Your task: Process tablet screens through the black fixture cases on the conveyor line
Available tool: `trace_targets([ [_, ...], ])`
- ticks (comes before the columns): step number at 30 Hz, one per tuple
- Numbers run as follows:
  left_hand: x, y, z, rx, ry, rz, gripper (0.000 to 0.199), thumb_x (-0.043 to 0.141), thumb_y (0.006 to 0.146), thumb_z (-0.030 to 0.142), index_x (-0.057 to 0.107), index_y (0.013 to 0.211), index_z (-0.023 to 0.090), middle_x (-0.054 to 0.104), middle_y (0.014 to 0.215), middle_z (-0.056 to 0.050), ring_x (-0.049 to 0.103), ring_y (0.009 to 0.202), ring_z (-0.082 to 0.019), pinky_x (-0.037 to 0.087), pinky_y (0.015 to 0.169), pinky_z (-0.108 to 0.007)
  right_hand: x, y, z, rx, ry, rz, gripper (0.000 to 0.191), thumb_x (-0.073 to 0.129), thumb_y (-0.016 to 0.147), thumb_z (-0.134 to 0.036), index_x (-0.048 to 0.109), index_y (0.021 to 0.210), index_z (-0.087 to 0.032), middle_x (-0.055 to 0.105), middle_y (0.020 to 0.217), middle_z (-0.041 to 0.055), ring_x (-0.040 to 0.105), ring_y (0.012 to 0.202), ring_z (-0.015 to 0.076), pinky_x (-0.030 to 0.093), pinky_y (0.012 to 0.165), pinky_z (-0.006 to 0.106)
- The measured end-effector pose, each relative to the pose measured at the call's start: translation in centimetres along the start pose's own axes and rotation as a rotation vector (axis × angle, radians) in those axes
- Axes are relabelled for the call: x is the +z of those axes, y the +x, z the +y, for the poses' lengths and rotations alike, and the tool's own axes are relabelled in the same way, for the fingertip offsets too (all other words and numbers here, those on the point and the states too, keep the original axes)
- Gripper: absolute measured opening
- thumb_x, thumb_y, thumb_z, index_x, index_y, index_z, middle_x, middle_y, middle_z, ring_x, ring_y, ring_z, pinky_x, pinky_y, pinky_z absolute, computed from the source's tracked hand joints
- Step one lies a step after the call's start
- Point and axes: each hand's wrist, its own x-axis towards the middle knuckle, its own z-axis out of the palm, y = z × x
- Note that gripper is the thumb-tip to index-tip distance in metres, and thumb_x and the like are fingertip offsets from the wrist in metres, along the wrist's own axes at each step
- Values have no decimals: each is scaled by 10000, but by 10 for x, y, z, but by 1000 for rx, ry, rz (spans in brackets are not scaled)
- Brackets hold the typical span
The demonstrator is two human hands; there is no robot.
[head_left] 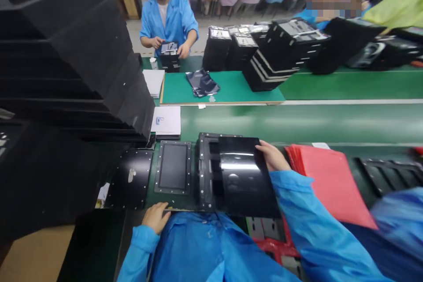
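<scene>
My right hand (273, 157) grips the far right corner of a glossy black screen panel (247, 185), which reflects the ceiling lights. The panel overlaps a black frame fixture (205, 172) on its left; whether the two touch cannot be made out. My left hand (156, 217) rests on the bench's near edge with fingers apart, holding nothing. Just beyond it lies a flat plate with a screw-studded border and dark rectangular centre (173, 166). Left of that is a shiny black plate (132, 178) with a light patch on it.
A tall stack of black trays (109, 61) rises at the left. Red sheets (333, 180) lie right of my right arm. White papers (168, 120) sit beyond the plates. Across the bench, a person in blue (170, 17) handles a black stack (169, 58); more stacks (280, 48) stand nearby.
</scene>
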Motion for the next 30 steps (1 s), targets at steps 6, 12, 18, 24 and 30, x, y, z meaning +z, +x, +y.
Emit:
trace_targets([
  [6,-21,0,-43,110,90,-21,412,428,889,245,573,1259,133,591,1284,-118,549,1184,-235,404,1022,-347,58,-14,9,-1,-138,-19,174,600,638,-243,648,795,-185,685,734,13,646,875,230,483,881,391],
  [12,-40,4,-22,332,9,119,364,474,880,280,621,1190,158,637,1210,-112,583,1127,-248,430,1010,-387,55,-12,16,-330,-719,174,288,607,724,-311,696,949,-155,656,891,100,599,983,292,425,969,467],
  [18,-32,28,49,558,-237,211,578,463,888,417,436,1375,109,471,1407,-146,426,1314,-253,362,1097,-422,22,-82,86,-456,-722,108,498,589,761,-492,636,1156,-192,562,1269,129,488,1226,308,358,1076,477],
  [24,-1,50,117,600,-113,407,707,552,845,462,334,1443,153,121,1564,-167,163,1426,-342,265,1122,-530,9,-164,144,-191,-389,194,714,508,816,-608,415,1403,-213,448,1428,86,388,1332,271,305,1118,455],
  [30,-7,45,137,493,112,467,545,546,870,372,422,1395,298,197,1559,-98,107,1435,-353,115,1111,-642,-7,-159,145,-58,-106,-21,738,546,795,-636,415,1412,-252,415,1455,48,323,1372,253,251,1147,430],
])
